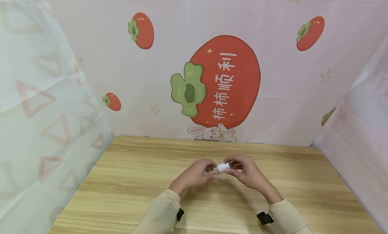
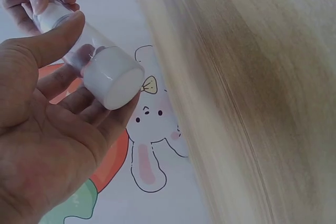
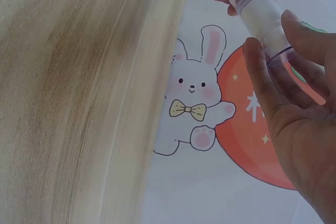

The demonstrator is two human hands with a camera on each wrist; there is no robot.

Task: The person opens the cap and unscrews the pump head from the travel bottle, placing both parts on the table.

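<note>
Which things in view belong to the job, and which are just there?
In the job:
- clear-and-white container, held between both hands
- left hand
- right hand

Just there:
- wooden table, under the hands
- printed backdrop
- black piece at the right sleeve

L hand (image 1: 197, 173) & R hand (image 1: 248, 172) face each other across the grip, thumbs near but apart. L thumb (image 2: 60, 34) lies over one side of the grip; L fingers (image 2: 116, 123) curve round the opp. side, palm (image 2: 55, 153) showing in the L wrist view. R thumb (image 3: 308, 40) & R index finger (image 3: 257, 69) pinch at the R end of the grip; other R fingers bend behind it. Bare wrists (image 1: 176, 187) angle in twd. the grip. Forearms, in beige sleeves (image 1: 162, 208), reach up from below it, one per side.
</note>
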